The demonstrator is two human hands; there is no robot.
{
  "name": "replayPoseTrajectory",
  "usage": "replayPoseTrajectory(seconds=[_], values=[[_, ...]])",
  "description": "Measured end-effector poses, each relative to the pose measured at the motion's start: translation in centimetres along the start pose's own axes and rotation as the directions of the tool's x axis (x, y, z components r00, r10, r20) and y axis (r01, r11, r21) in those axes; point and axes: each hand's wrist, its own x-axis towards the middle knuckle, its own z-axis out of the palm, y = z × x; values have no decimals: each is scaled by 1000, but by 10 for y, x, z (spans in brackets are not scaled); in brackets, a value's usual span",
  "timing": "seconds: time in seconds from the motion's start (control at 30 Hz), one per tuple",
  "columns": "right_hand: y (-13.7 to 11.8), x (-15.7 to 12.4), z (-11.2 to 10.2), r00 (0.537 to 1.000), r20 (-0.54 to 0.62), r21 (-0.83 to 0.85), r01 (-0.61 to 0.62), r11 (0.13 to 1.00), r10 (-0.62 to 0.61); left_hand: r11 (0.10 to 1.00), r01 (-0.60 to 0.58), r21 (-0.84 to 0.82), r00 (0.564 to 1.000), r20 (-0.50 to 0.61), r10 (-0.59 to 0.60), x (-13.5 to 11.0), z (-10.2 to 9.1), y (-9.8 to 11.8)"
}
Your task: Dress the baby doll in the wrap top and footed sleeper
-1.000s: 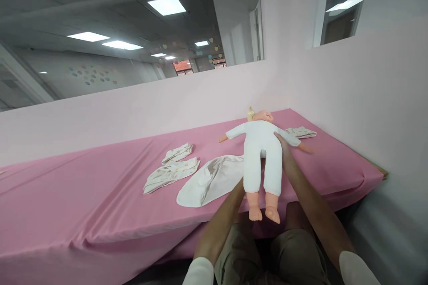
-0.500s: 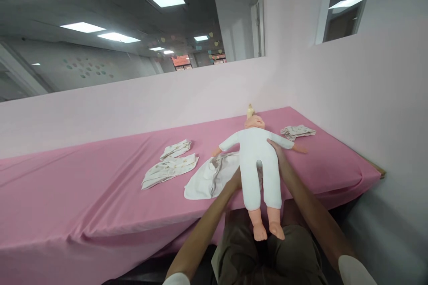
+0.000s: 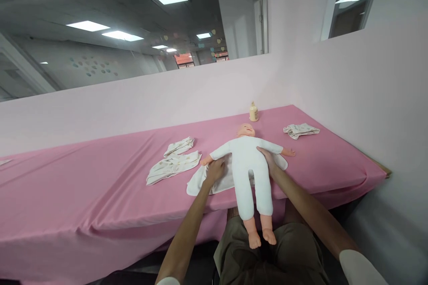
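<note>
A baby doll (image 3: 249,156) in a white body suit lies on its back, head towards the wall, legs hanging over the table's front edge. My right hand (image 3: 268,160) grips its side below the arm, thumb on the chest. Under the doll is a spread white cloth garment (image 3: 197,182), showing on both sides of it. My left hand (image 3: 216,170) rests on this garment beside the doll's outstretched arm, its fingers curled onto the fabric; the fingertips are hidden.
A pink cloth covers the table (image 3: 110,169). Small printed baby clothes (image 3: 174,167) lie to the left, and a folded printed cloth (image 3: 301,130) to the right. A cream pump bottle (image 3: 253,112) stands by the wall. My knees are under the table edge.
The doll has shifted left and down onto the garment, uncovering the bottle behind its head. My left hand has come out from beside the doll's body and moved left onto the garment.
</note>
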Motion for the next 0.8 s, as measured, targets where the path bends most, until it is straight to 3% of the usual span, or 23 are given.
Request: replayPoseTrajectory(seconds=[0.17, 0.3, 0.4, 0.67, 0.73, 0.8], values=[[10, 10, 3, 992, 100, -16, -79, 997, 80, 985, -25, 169, 999, 25, 22, 2, -2, -10], [19, 23, 1, 971, 237, 62, -58, 996, 41, 971, -42, 237, 999, 25, 38, 2, -2, -16], [24, 31, -4, 961, 275, 61, -44, 997, 25, 959, -60, 279, 998, 14, 58, -1, -2, -18], [20, 33, -8, 988, 152, -69, -29, 997, 39, 919, 28, 394, 997, -77, 3, -7, -10, -26], [17, 31, -11, 994, 112, -155, 10, 988, 8, 916, 61, 397, 995, -100, -23, -6, -14, -28], [14, 28, -14, 992, 75, -294, 123, 948, -106, 914, 109, 391, 988, -143, -57, -5, -19, -30]])
